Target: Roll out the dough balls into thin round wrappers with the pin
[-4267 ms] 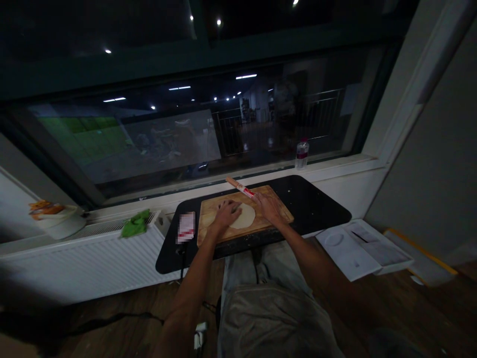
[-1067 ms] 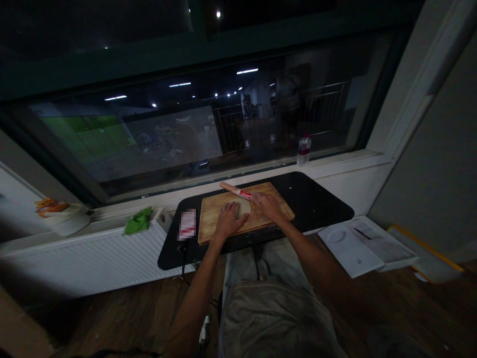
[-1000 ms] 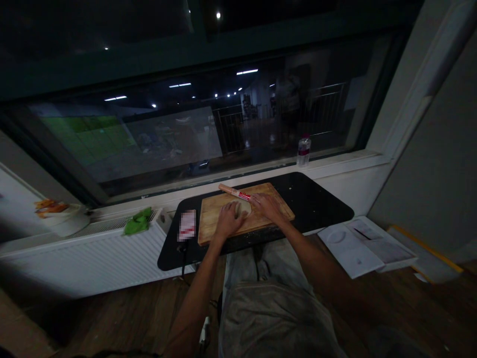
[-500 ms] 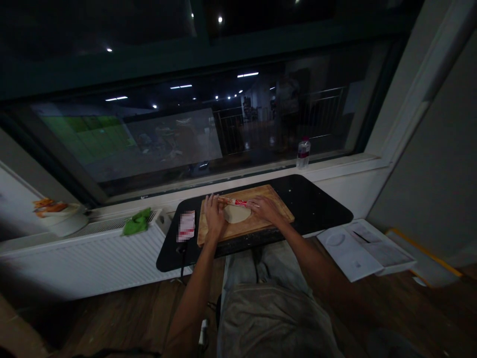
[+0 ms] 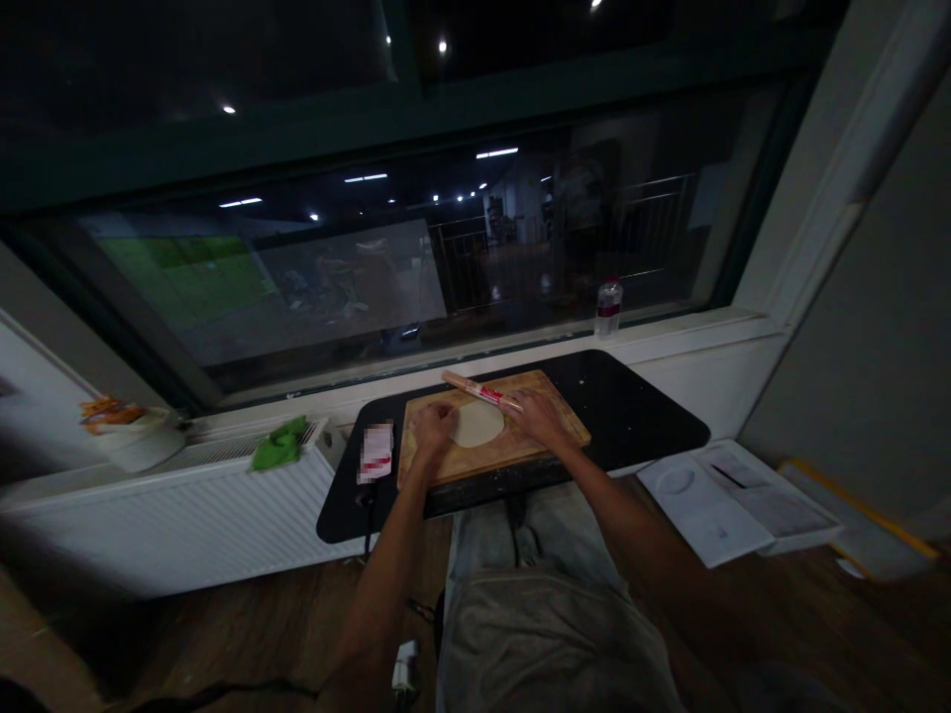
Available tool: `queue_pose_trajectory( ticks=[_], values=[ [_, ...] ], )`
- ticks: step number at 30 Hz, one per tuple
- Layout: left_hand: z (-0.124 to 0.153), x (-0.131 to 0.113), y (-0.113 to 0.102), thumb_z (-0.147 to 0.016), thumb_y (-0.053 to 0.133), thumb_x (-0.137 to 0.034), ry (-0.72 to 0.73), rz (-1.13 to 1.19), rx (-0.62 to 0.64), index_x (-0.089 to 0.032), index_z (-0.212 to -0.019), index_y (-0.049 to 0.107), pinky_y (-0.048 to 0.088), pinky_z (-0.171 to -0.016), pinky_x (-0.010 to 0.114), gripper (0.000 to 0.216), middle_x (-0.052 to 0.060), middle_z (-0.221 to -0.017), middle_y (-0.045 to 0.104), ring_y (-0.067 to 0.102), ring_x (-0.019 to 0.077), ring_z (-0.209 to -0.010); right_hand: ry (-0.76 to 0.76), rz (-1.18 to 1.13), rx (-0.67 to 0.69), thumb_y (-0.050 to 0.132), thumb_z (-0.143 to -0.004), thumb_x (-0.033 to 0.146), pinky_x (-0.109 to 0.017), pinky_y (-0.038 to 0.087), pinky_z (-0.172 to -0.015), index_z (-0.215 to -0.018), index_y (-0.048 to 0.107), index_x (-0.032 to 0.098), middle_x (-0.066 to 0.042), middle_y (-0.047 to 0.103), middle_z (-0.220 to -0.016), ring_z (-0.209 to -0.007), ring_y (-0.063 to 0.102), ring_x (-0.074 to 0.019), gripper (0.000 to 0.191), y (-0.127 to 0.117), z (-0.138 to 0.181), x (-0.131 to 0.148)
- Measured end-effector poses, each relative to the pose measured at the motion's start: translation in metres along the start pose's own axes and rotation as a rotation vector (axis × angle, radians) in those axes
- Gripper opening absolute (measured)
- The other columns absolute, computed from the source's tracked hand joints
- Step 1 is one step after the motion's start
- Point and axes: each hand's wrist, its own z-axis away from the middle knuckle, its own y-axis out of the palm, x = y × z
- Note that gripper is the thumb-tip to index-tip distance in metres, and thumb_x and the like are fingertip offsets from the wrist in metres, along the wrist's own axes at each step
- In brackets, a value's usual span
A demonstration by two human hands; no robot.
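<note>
A pale round dough disc (image 5: 479,424) lies on a wooden board (image 5: 520,454) on a small black table (image 5: 639,421). A wooden rolling pin (image 5: 475,389) with a red label rests slanted along the dough's far edge. My right hand (image 5: 536,416) is closed over the pin's right end. My left hand (image 5: 433,429) rests on the board at the dough's left edge, its fingers bent and touching the dough. The light is dim and the fingers are small in view.
A blurred red-and-white packet (image 5: 375,452) lies left of the board. On the window sill stands a water bottle (image 5: 608,307). A green cloth (image 5: 280,445) and a white bowl (image 5: 132,438) sit on the radiator (image 5: 185,510). White papers (image 5: 732,493) lie on the floor at right.
My left hand has come off the rolling pin and gone to the dough's left edge. The pin has swung from level to slanted, its left end farther away.
</note>
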Motion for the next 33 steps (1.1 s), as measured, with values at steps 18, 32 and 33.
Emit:
queue_pose_trajectory(
  ticks=[18, 32, 33],
  values=[
    [-0.034, -0.010, -0.020, -0.084, 0.074, -0.014, 0.086, 0.179, 0.252, -0.018, -0.085, 0.088, 0.063, -0.087, 0.028, 0.015, 0.008, -0.098, 0.089, 0.081, 0.0256, -0.098, -0.013, -0.055, -0.046, 0.061, -0.118, 0.041, -0.031, 0.053, -0.103, -0.133, 0.082, 0.020, -0.012, 0.083, -0.129, -0.120, 0.074, -0.0252, 0.033, 0.006, 0.000, -0.005],
    [-0.037, -0.009, -0.026, -0.085, 0.077, -0.025, 0.104, 0.212, 0.292, -0.019, -0.094, 0.089, 0.063, -0.085, 0.030, 0.016, 0.009, -0.094, 0.087, 0.080, 0.0261, -0.094, -0.031, -0.030, -0.053, 0.066, -0.116, 0.038, -0.032, 0.054, -0.101, -0.128, 0.081, 0.020, -0.013, 0.082, -0.129, -0.116, 0.075, -0.0251, 0.026, 0.017, -0.004, -0.015],
    [-0.037, -0.009, -0.026, -0.087, 0.078, -0.028, 0.099, 0.219, 0.290, -0.019, -0.095, 0.088, 0.062, -0.083, 0.030, 0.016, 0.009, -0.094, 0.087, 0.080, 0.0259, -0.093, -0.035, -0.030, -0.057, 0.066, -0.116, 0.038, -0.032, 0.054, -0.101, -0.128, 0.081, 0.020, -0.012, 0.082, -0.129, -0.117, 0.075, -0.0249, 0.026, 0.018, -0.005, -0.016]
  ],
)
